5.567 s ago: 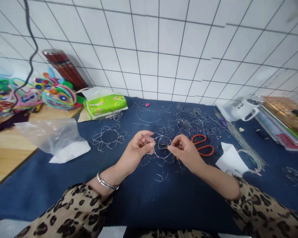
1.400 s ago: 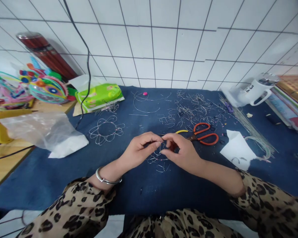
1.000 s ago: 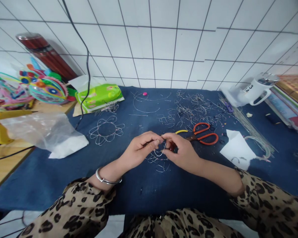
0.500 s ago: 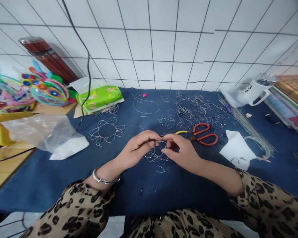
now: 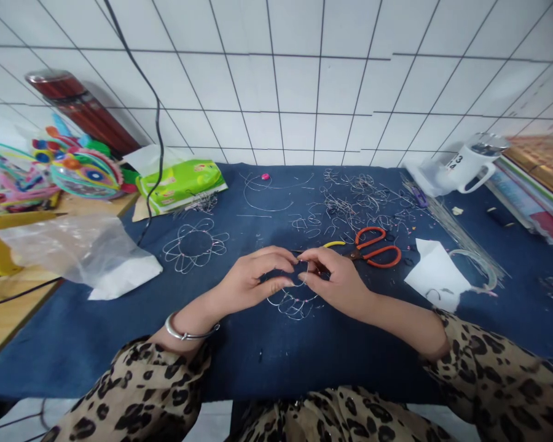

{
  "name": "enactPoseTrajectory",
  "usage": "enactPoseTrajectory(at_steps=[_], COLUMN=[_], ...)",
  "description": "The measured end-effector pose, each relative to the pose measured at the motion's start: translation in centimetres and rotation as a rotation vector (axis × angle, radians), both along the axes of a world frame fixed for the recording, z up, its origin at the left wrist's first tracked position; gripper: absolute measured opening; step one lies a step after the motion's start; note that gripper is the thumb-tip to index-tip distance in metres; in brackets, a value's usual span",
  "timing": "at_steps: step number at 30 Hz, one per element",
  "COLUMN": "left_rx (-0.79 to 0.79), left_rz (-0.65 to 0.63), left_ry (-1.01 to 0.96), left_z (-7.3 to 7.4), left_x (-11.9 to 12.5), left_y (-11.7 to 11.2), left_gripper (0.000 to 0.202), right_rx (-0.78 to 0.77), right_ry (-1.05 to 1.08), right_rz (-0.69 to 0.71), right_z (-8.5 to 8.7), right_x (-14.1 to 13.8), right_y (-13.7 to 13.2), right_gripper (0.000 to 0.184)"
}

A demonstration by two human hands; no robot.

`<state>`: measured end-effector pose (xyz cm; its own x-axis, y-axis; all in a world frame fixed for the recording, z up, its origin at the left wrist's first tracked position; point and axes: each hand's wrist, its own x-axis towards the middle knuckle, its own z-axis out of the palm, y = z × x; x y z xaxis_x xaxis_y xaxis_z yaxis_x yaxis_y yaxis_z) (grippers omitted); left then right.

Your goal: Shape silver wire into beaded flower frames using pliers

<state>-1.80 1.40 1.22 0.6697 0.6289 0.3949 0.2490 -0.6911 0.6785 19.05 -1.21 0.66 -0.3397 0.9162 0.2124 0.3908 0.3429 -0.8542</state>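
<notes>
A thin silver wire flower (image 5: pixel 297 305) with looped petals and small pink beads is between my hands, low over the blue cloth. My left hand (image 5: pixel 258 276) curves round its left side; the fingertips meet the wire at the top, and the thumb lies lower with a gap between. My right hand (image 5: pixel 336 279) pinches the right side of the wire, its inner fingers partly hidden. Right behind my right hand lie red-handled scissors (image 5: pixel 381 256) and a yellow-handled tool (image 5: pixel 334 244), mostly covered. Off to the left rests another wire flower (image 5: pixel 196 244), flat on the cloth.
Tangled wire scraps (image 5: pixel 350 196) spread at the back. On the right are a white paper piece (image 5: pixel 435 276), straight wires (image 5: pixel 456 230) and a white mug (image 5: pixel 472 162). A green tissue pack (image 5: pixel 182 184), a plastic bag (image 5: pixel 80 252) and a black cable (image 5: pixel 158 123) are on the left.
The wire flower has turned between my hands, so its petals now show lower, towards me. My left thumb has moved away from the fingertips. The camera view has shifted slightly.
</notes>
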Motion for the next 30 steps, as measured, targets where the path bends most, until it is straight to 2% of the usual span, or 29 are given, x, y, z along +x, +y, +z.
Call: enactPoseTrajectory(at_steps=[6, 10, 14, 18, 20, 25, 30], left_rx=[-0.012, -0.056, -0.195, -0.365, -0.335, -0.097, -0.053], left_rz=[0.082, 0.221, 0.343, 0.352, 0.374, 0.394, 0.328], left_ry=[-0.056, -0.075, -0.144, -0.285, -0.266, -0.108, -0.052], left_z=[-0.2, -0.5, -0.8, -1.1, -1.1, -0.3, 0.0], left_x=[0.2, 0.6, 1.0, 1.2, 1.2, 1.1, 1.0], left_y=[-0.4, -0.9, -1.2, -1.1, -0.9, -0.6, -0.5], left_gripper=[0.014, 0.014, 0.014, 0.017, 0.018, 0.011, 0.018], right_rx=[0.036, 0.075, 0.183, 0.248, 0.237, 0.186, 0.142], right_ry=[-0.023, -0.029, -0.076, -0.101, -0.089, -0.045, -0.011], right_rz=[-0.005, -0.004, 0.026, 0.047, 0.038, 0.021, -0.009], right_z=[-0.1, -0.3, -0.5, -0.4, -0.3, -0.3, -0.4], right_x=[-0.1, -0.1, -0.1, -0.1, -0.1, -0.1, -0.1], right_y=[-0.1, -0.2, -0.4, -0.6, -0.6, -0.6, -0.5], right_gripper=[0.028, 0.036, 0.038, 0.035, 0.032, 0.028, 0.026])
